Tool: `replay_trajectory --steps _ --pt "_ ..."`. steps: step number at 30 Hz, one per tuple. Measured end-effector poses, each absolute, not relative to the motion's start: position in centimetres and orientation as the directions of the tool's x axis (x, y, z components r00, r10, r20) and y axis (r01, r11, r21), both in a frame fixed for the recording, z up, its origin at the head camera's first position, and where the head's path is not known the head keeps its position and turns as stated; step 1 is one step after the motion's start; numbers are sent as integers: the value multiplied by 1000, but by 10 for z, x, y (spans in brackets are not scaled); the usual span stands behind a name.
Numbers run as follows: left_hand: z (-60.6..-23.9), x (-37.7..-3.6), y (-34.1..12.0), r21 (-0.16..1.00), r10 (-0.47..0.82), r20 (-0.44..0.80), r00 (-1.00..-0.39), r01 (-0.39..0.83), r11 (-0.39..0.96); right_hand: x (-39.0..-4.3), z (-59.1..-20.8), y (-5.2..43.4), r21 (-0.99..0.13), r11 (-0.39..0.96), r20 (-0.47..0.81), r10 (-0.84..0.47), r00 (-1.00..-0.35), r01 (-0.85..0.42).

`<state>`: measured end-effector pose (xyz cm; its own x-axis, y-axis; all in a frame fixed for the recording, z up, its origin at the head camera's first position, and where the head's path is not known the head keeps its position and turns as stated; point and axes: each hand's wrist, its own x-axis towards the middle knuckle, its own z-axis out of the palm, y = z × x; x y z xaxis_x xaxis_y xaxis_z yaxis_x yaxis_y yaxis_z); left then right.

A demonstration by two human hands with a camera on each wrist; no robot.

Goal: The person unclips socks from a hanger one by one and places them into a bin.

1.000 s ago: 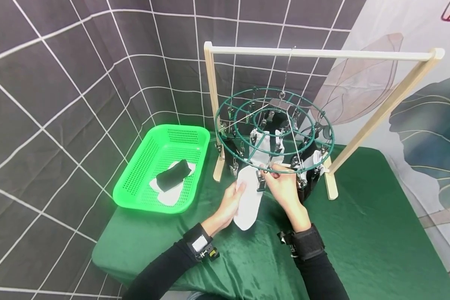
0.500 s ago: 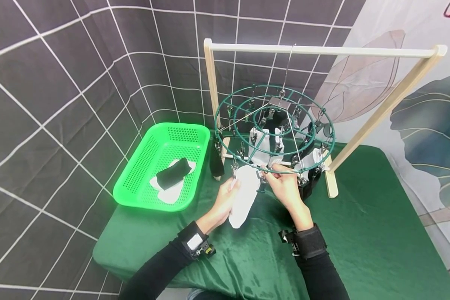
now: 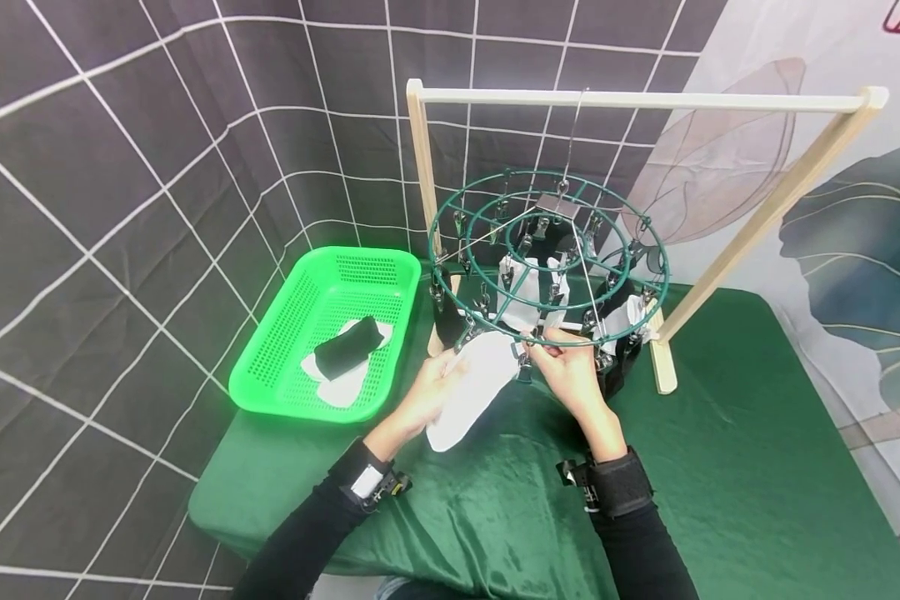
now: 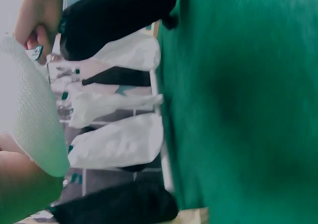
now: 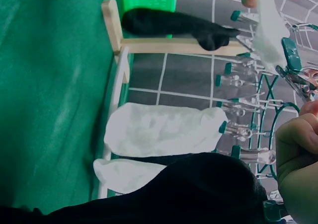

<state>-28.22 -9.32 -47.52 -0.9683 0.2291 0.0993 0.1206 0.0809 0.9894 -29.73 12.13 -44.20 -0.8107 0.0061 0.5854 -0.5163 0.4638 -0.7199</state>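
A white sock (image 3: 472, 396) slants below the front of a round green clip hanger (image 3: 667, 260). My left hand (image 3: 427, 392) grips the sock along its left side. At the hanger's front rim, my right hand (image 3: 572, 371) pinches a metal clip. That clip's green tip (image 5: 292, 55) lies against the sock's upper end in the right wrist view; whether it bites the fabric, I cannot tell. Other socks hang from the hanger, among them a white sock (image 5: 166, 129) and a black sock (image 5: 164, 23).
A wooden stand with a white bar (image 3: 645, 101) carries the hanger. On the left, a green basket (image 3: 251, 367) holds a black sock (image 3: 347, 350) over white fabric (image 3: 342, 390). Green cloth (image 3: 765, 433) covers the table, and several spare clips dangle from the rings.
My left hand has moved left, tilting the white sock's lower end leftward. The right hand stays at the hanger's front rim. A black sock hanging at the left has swung.
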Motion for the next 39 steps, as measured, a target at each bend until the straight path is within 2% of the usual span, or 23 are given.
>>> replay_trajectory --steps 3,8,10,19,26,32,35,39 --pt "-470 -282 -98 961 252 150 -956 202 191 -296 -442 120 -726 465 577 13 -817 -506" --pt "-463 -280 -104 847 263 282 -923 368 383 -282 -423 113 -745 458 550 10 -835 -485" --pt "-462 -279 -106 821 274 299 -914 392 415 -277 -415 111 -748 455 547 11 -837 -483" --pt "-460 -276 -115 805 289 264 -920 376 459 -278 -420 111 -759 389 572 14 -820 -522" --pt "-461 -277 -126 801 250 251 -935 346 489 -276 -415 114 -806 341 520 20 -854 -483" --pt "-434 -282 -148 796 267 173 -948 294 529 -287 -432 122 -813 362 518 93 -850 -456" --pt "-419 -291 -163 751 288 173 -942 315 580 -294 -448 126 -820 386 506 143 -850 -423" --pt "-408 -310 -184 695 318 193 -928 358 623 -293 -450 126 -803 420 518 144 -843 -422"
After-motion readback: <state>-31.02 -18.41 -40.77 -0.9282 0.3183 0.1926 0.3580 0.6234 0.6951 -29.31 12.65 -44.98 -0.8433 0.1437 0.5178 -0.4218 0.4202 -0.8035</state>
